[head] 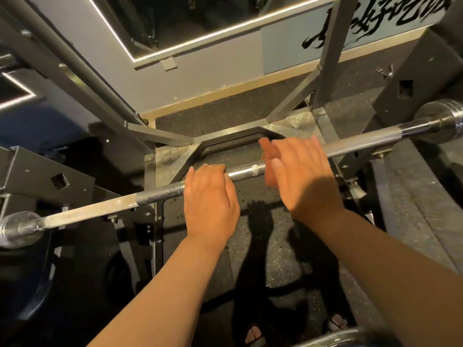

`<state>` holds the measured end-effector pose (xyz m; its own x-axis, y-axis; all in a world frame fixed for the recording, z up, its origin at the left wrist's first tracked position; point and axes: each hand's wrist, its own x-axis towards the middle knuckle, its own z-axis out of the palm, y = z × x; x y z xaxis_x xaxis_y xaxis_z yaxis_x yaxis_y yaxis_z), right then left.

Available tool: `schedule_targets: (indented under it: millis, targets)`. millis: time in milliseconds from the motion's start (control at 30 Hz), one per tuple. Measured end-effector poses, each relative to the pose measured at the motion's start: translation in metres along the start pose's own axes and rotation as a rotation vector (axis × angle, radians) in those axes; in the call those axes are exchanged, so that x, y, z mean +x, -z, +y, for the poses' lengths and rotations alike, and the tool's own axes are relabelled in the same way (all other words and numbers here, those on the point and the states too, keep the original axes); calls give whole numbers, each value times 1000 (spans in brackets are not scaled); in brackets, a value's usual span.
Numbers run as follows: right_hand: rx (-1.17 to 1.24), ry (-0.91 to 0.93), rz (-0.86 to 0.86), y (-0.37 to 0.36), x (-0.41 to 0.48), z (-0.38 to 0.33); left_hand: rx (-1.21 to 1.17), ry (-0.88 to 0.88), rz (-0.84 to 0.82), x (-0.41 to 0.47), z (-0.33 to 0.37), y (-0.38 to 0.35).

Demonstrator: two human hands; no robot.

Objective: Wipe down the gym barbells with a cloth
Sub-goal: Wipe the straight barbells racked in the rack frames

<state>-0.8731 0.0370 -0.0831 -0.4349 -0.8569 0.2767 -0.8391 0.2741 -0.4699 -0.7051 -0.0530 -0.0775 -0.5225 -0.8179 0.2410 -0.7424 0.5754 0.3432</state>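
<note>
Two sandalled feet (253, 333) stand on the black speckled rubber floor (280, 261) at the bottom edge. Two bare forearms reach forward over it. The left hand (210, 196) lies knuckles up, its fingers curled over one long silver steel barbell (248, 171) and gripping it. The right hand (300, 176) is blurred, spread flat with straight fingers just over the bar and holding nothing; contact cannot be told. The barbell runs from lower left to upper right beneath both hands, resting on the grey steel rack (328, 46). Beyond, a light-edged wall mirror (175, 21).
</note>
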Motion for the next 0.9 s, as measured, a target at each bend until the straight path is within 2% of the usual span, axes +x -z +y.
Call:
schedule_targets:
  millis: [67,133,267,333,400,467,533,600,667,767,833,900]
  targets:
    - [13,-138,94,-9,1,-15,-1,-2,17,-2,-1,-3]
    - [17,-169,74,-26,-2,-42,6,5,25,-1,-2,-5]
    - [23,121,-25,-32,-9,-44,12,-23,1,2,-4,-4]
    - [-126,205,-70,-19,-3,-23,-6,-48,9,1,-8,-4]
    - [-245,101,-13,-12,1,-9,-22,-62,35,-1,-11,-4]
    - [-205,-88,119,-14,3,-12,-29,-63,52,-2,-12,-6]
    - [-135,-189,147,-27,1,-32,-27,-57,64,-1,-11,-8]
    - [-78,-115,78,-39,-4,-48,-22,-51,65,0,-10,-8]
    - [-37,48,6,-38,-8,-50,-10,-51,47,0,-10,-6]
    - [-166,240,-28,-21,-5,-23,-16,-65,58,-1,-11,-6]
    - [-243,226,-31,-11,-6,-8,-28,-75,90,-2,-12,-9]
    - [-275,125,-9,-10,-8,-8,-40,-80,111,-2,-14,-11]
